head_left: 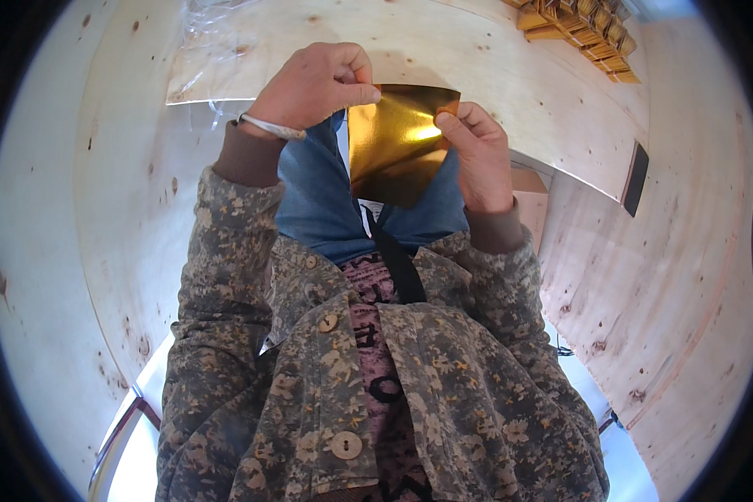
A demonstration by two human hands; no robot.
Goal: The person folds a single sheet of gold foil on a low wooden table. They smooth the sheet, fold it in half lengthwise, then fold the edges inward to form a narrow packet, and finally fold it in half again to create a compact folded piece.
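A shiny gold foil sheet [397, 138] hangs between my two hands, over my lap and just off the near edge of the wooden tabletop. My left hand [316, 84] pinches its upper left corner between thumb and fingers. At the upper right corner my right hand [482, 155] grips the sheet, thumb in front and fingers partly hidden behind. The foil looks smooth, with a bright glare near the right thumb. Its lower edge droops toward my blue trousers.
Folded gold-coloured paper pieces [581, 33] are stacked at the far right of the wooden tabletop [552, 109]. Crumpled clear plastic [213, 42] lies at the far left. A cardboard box [529, 201] stands below the tabletop at right. Plywood panels rise on both sides.
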